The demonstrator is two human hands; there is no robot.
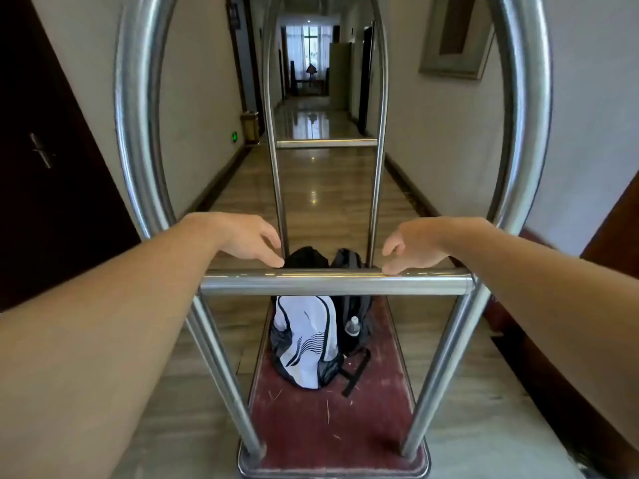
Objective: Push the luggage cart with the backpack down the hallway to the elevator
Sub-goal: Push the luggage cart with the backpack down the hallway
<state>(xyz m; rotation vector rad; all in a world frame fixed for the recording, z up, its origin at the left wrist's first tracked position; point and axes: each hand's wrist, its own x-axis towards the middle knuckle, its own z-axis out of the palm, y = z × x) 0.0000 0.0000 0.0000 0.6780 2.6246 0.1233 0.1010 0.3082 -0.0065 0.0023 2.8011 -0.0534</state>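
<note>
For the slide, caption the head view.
Both hands, left hand and right hand, open above the luggage cart's handle bar; backpack aboard.

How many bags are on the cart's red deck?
2: a white-and-black backpack on the left, and a black backpack right of it, touching. The handle bar partly hides both.

The luggage cart (335, 285) has a shiny silver metal frame and a worn dark red carpeted deck (311, 426) flecked with pale specks. On the deck, toward 12 o'clock, the backpack (306, 344) is white with black wavy stripes and black mesh sides; at its 3 o'clock stands a plain black bag (352, 305) holding a clear bottle (353, 326) with a white cap. The floor (332, 188) is glossy tan-brown. Walls (200, 98) are cream with dark brown skirting. At 9 o'clock a door (52, 150) is dark brown. A small sign (234, 136) glows green.
</note>
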